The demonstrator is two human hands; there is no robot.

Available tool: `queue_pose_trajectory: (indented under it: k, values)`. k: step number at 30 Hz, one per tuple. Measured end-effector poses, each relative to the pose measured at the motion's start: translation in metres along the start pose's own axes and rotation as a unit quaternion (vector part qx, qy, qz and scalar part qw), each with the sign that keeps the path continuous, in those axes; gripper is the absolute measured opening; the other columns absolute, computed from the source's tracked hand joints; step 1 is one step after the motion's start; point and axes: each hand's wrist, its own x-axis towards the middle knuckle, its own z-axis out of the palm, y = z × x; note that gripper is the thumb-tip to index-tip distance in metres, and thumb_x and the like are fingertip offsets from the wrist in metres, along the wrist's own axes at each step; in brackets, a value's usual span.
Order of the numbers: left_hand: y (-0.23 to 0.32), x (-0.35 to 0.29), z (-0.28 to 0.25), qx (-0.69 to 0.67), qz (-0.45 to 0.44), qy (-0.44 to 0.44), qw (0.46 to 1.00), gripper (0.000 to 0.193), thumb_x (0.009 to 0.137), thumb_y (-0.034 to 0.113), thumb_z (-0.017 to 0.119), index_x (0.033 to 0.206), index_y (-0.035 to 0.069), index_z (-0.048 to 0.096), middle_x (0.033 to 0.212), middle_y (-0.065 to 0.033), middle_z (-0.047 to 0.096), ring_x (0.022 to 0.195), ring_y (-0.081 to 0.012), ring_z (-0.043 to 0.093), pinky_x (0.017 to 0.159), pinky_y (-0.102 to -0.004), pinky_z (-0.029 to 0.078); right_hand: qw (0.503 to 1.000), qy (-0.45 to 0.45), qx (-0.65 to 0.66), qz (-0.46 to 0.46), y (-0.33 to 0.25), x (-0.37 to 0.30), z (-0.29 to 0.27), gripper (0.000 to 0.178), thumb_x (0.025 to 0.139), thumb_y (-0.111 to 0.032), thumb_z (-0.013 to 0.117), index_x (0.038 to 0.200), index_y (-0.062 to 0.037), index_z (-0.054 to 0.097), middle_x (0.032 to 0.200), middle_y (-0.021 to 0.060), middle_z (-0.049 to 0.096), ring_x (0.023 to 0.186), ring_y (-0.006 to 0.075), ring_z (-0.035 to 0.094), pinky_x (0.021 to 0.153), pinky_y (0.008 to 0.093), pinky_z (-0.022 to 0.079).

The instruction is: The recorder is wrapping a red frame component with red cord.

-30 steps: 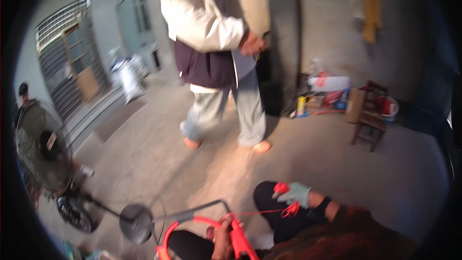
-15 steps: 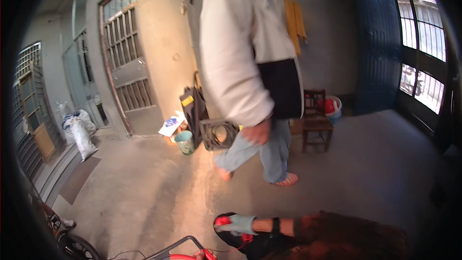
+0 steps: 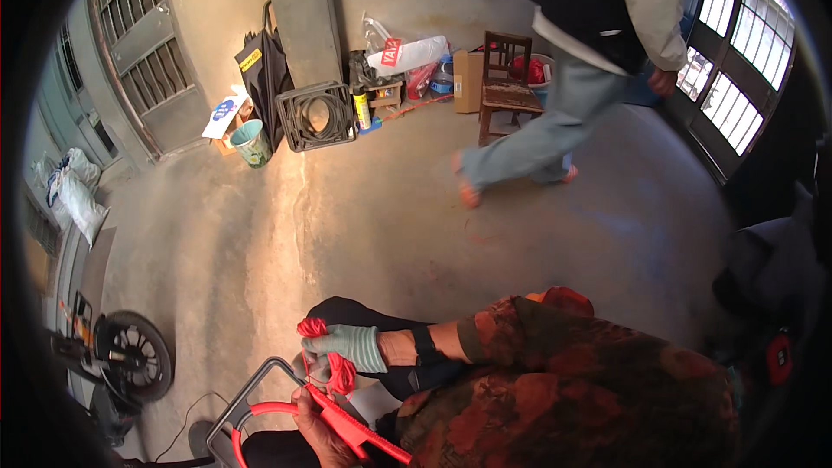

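Note:
My right hand (image 3: 347, 347), in a striped pale grey-green glove, comes in from the right and closes round a bundle of red cord (image 3: 343, 374). Loops of the cord stick out above and below the fingers. Just below it, my bare left hand (image 3: 317, 430) grips a red plastic piece (image 3: 351, 426) joined to a black tubular frame (image 3: 247, 392) with a curved red bar. What kind of tool this is, I cannot make out. The two hands are close together over my dark-clad legs.
A person (image 3: 563, 95) walks across on the right near a wooden chair (image 3: 507, 91). Along the wall stand a teal bucket (image 3: 250, 144), a black crate (image 3: 314, 117) and a cardboard box (image 3: 468, 82). A wheel (image 3: 134, 355) stands left; a thin cable (image 3: 178, 433) lies on the floor.
The view has tilted down, bringing both hands and the red piece further into sight. The walking person has moved right, toward the barred door. The right hand still holds the red cord.

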Motion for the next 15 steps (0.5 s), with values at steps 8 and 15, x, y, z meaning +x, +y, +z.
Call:
queue_pose_trajectory:
  k: [8,15]
  values:
    - [0.0,0.004,-0.021,0.007,-0.039,0.024,0.999,0.03,0.092,0.033,0.059,0.097,0.004,0.055,0.076,-0.0069,0.06,0.063,-0.0148,0.058,0.056,-0.025,0.05,0.992,0.024,0.003,0.124,0.018,0.015,-0.024,0.031,0.09,-0.032,0.06,0.073,-0.0075,0.053,0.067,0.0055,0.055,0.067,0.022,0.06,0.053,0.033,0.046]
    - [-0.002,0.011,-0.025,0.012,-0.053,0.028,0.998,0.029,0.092,0.035,0.058,0.092,0.005,0.057,0.075,-0.0037,0.06,0.059,-0.0128,0.058,0.05,-0.0234,0.05,0.99,0.008,-0.033,0.136,0.016,0.014,-0.027,0.027,0.09,-0.03,0.06,0.077,-0.0067,0.055,0.071,0.0062,0.057,0.076,0.0241,0.063,0.055,0.0334,0.047]
